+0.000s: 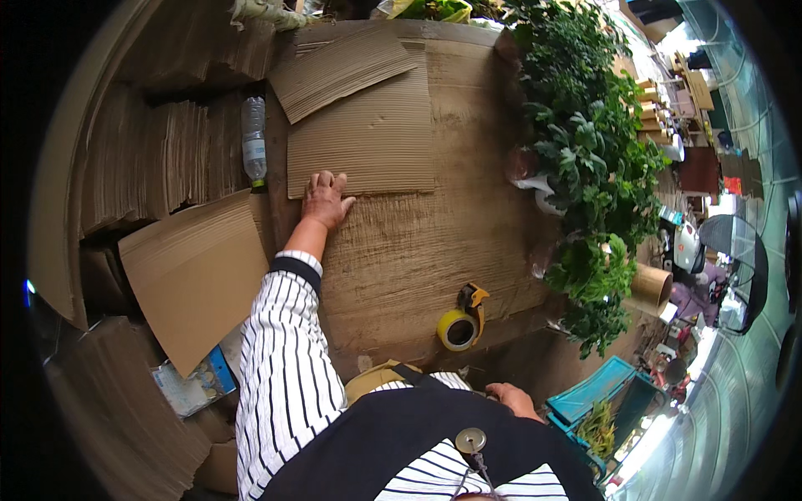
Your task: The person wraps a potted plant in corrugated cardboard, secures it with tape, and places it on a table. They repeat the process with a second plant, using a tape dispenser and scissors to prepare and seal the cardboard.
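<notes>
My left hand (326,201) rests palm down at the near left corner of a corrugated cardboard sheet (369,147). Its fingertips lie on the sheet and the thumb points off to the right. A smaller corrugated piece (341,75) lies aslant over the far end of that sheet. Both are on a worn, cardboard-covered table (426,250). Close to my body on the right is my right hand (515,399), partly hidden by the black apron, so its grip does not show. A yellow tape roll in a dispenser (468,316) sits near the table's front edge.
Stacked cardboard (169,156) fills the left, with a plastic bottle (254,141) beside it and a loose cardboard sheet (200,275) below. Leafy green plants (583,169) in wrapping line the table's right side. Further right stand a teal crate (592,391) and a scooter (686,247).
</notes>
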`<state>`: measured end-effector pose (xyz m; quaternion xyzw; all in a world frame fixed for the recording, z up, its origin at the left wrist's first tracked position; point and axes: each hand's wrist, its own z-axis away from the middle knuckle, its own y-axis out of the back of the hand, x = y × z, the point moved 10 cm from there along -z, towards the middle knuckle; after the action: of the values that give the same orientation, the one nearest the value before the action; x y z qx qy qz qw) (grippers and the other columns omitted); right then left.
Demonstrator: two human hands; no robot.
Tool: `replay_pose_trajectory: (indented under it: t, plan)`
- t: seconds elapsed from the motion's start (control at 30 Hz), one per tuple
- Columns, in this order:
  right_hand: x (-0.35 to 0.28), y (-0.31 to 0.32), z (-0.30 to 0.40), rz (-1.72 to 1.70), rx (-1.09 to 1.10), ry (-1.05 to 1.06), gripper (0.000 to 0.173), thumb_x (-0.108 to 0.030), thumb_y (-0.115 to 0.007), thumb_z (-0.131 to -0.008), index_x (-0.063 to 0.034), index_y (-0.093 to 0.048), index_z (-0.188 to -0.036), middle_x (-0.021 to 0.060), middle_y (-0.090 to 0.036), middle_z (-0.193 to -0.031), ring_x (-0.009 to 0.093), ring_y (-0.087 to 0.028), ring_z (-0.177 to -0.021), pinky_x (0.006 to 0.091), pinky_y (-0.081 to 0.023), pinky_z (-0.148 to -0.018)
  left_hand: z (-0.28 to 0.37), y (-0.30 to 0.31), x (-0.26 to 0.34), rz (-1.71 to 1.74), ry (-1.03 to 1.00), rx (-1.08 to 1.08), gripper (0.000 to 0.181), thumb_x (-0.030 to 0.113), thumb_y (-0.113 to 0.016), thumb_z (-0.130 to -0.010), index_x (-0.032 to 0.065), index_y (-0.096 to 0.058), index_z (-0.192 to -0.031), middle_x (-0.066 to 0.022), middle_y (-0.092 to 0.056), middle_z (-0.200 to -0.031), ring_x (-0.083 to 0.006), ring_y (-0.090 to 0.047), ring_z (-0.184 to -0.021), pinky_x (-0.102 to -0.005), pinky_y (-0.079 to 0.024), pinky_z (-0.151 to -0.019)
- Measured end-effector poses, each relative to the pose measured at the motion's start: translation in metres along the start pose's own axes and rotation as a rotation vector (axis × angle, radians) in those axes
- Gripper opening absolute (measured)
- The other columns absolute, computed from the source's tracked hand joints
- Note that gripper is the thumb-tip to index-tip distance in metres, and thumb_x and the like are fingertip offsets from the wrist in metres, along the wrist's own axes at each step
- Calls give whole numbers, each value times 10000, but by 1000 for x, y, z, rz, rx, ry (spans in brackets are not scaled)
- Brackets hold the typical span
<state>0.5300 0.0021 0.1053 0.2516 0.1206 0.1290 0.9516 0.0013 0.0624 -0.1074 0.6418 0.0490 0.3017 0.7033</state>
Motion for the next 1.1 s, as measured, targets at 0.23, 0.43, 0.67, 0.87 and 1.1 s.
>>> replay_pose_trajectory:
  t: [0.23, 0.43, 0.67, 0.87, 1.1]
  plan:
    - [0, -16, -18, 73, -32, 82, 356, -277, -635, -835, -108, -656, -1147, 174, -655, -1044, 363, -628, -992, 438, -513, -832, 73, -8, 22, 52, -77, 66, 498, 426, -740, -773, 134, -562, -1134, -95, -485, -1127, -313, -443, -1087, -448, -382, -981]
    - [-10, -6, -59, 136, 20, 134, 273, -227, -616, -837, -117, -667, -1081, 165, -664, -1058, 389, -626, -962, 472, -516, -802, 149, -21, 41, 54, -81, -99, 473, 386, -732, -791, 107, -553, -1128, -111, -521, -1147, -330, -467, -1119, -453, -399, -970]
    - [37, 0, -155, -228, 168, -193, 661, -387, -693, -826, 6, -503, -1322, 252, -625, -1193, 407, -593, -1107, 455, -486, -918, 204, -32, 55, 143, -89, -162, 461, 269, -756, -786, 85, -565, -1164, -121, -555, -1172, -340, -494, -1141, -446, -416, -990]
    - [41, -28, -202, -250, 201, -151, 567, -373, -718, -800, 33, -591, -1175, 271, -646, -1114, 415, -621, -1041, 464, -503, -881, 181, -27, 81, 84, -91, -116, 582, 254, -786, -750, 120, -548, -1263, -112, -476, -1280, -322, -434, -1230, -434, -392, -1048]
    - [52, 12, -204, -234, 313, 33, 453, -309, -690, -815, -73, -602, -1192, 202, -668, -1102, 386, -636, -1019, 479, -511, -852, 161, -48, 101, -16, 131, -226, 705, 354, -810, -715, 162, -519, -1328, -124, -378, -1390, -339, -320, -1326, -469, -339, -1102]
